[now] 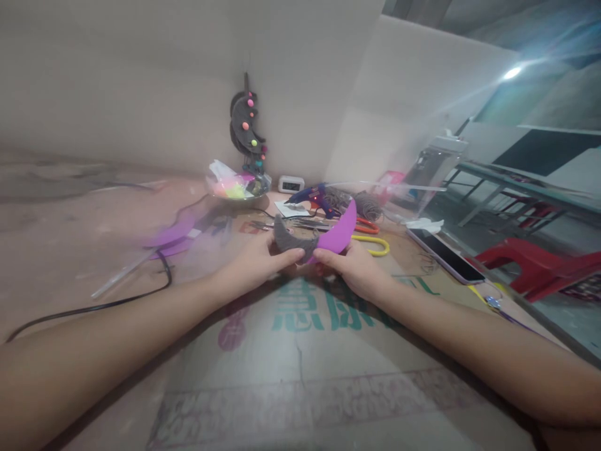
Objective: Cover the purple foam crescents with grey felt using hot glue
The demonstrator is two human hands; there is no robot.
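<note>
Between my two hands I hold up a crescent-shaped piece [337,235], points upward. Its left half is wrapped in dark grey yarn; the right half is bare purple. My left hand [277,255] pinches the yarn-wrapped side, thumb on the front near the middle. With its thumb also near the middle, my right hand [350,262] grips the lower edge of the purple side. A loose end of grey yarn seems to lie by the thumbs, too blurred to follow. Just behind are a yellow-handled tool [378,245] and a blue glue gun [315,199].
Printed cardboard [244,376] covers the table. Behind stand a decorated grey crescent [244,122], a bowl of bright materials [239,195] and a small white clock [292,184]. Grey yarn [369,205] lies beyond my hands. A phone [446,257] rests right; purple pieces [173,238] and a cable [126,302] lie left.
</note>
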